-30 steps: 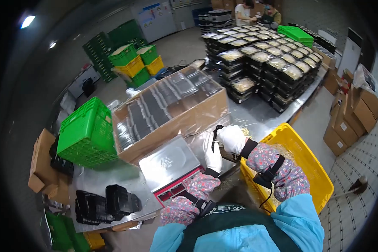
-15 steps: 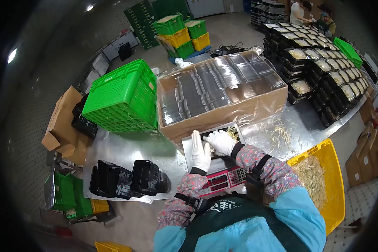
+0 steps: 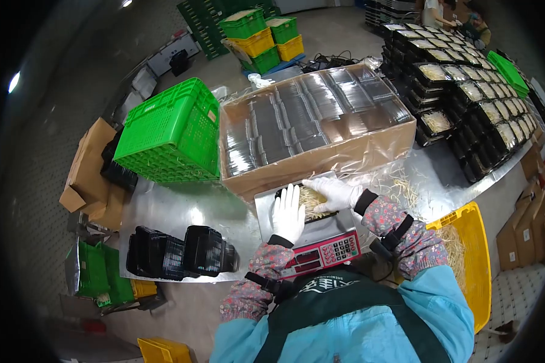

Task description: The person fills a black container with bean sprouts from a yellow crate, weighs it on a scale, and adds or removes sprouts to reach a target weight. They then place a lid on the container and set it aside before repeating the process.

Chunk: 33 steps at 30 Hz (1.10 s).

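Observation:
A black tray of pale, thin sprouts (image 3: 312,202) rests on the metal pan of a red weighing scale (image 3: 321,254). My left hand (image 3: 289,215), in a white glove, lies over the left side of the tray with its fingers stretched out. At the upper right of the tray is my right hand (image 3: 336,193), also white-gloved, its fingers extended and apart over the sprouts. Part of the tray is hidden under both hands.
Behind the scale stands a cardboard box of clear lids (image 3: 315,115), with a green crate (image 3: 169,130) beside it. Nested black trays (image 3: 163,254) lie left, a yellow crate of sprouts (image 3: 481,260) right. Filled trays (image 3: 433,72) are stacked at the back right, near two people.
My right hand has moved slightly right and its fingers have spread, uncovering more sprouts. My left hand's fingers now lie over the tray's left side. The whole view has shifted a little.

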{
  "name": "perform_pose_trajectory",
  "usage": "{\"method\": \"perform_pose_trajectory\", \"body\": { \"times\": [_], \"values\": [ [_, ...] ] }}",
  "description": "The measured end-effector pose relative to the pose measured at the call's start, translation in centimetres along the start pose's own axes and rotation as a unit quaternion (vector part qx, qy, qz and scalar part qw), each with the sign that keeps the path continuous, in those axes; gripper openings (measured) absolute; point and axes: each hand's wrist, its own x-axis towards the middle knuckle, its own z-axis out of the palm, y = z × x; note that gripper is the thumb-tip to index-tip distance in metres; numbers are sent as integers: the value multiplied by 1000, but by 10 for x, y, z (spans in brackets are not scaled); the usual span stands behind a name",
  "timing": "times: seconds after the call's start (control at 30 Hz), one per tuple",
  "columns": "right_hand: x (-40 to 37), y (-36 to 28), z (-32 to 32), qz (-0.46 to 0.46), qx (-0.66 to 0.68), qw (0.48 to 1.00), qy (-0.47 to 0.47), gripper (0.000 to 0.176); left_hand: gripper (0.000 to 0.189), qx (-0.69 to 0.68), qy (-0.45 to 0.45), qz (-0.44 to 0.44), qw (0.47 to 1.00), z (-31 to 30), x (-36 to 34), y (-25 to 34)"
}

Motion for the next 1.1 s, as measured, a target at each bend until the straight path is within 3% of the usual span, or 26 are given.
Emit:
{"method": "perform_pose_trajectory", "body": {
  "times": [0.1,0.23,0.33,0.4,0.5,0.57,0.6,0.7,0.8,0.87,1.0,1.1],
  "values": [
    [3,-10,50,-47,-131,988,61,64,57,14,6,-2,1000,-1,6,6],
    [11,0,68,-34,-133,989,59,65,52,34,0,24,999,9,6,-1],
    [12,5,55,-47,-50,998,16,64,53,20,1,7,1000,6,7,3],
    [14,22,30,-62,83,993,-62,62,52,-48,-25,-9,998,4,6,2],
    [-14,14,-30,-21,115,992,46,47,52,-115,-11,-8,993,-7,6,-3],
    [-31,16,-62,63,242,966,64,44,50,-226,-19,-48,973,-27,11,-7],
    [-39,20,-75,102,220,968,66,46,49,-244,-31,-69,967,-49,13,-7],
    [-62,35,-90,120,86,981,124,61,48,-450,55,-145,879,-46,3,-43],
    [-69,28,-92,141,-3,984,110,79,47,-357,92,-146,918,-59,-5,-70],
    [-64,20,-82,139,-20,986,91,88,45,-395,74,-122,908,-45,-8,-78],
    [-23,0,-48,96,-80,992,33,104,44,-381,-44,-39,923,-41,16,-27],
    [-1,-31,-36,128,-214,968,-42,104,50,-209,-98,16,973,-29,25,3]
  ]
}}
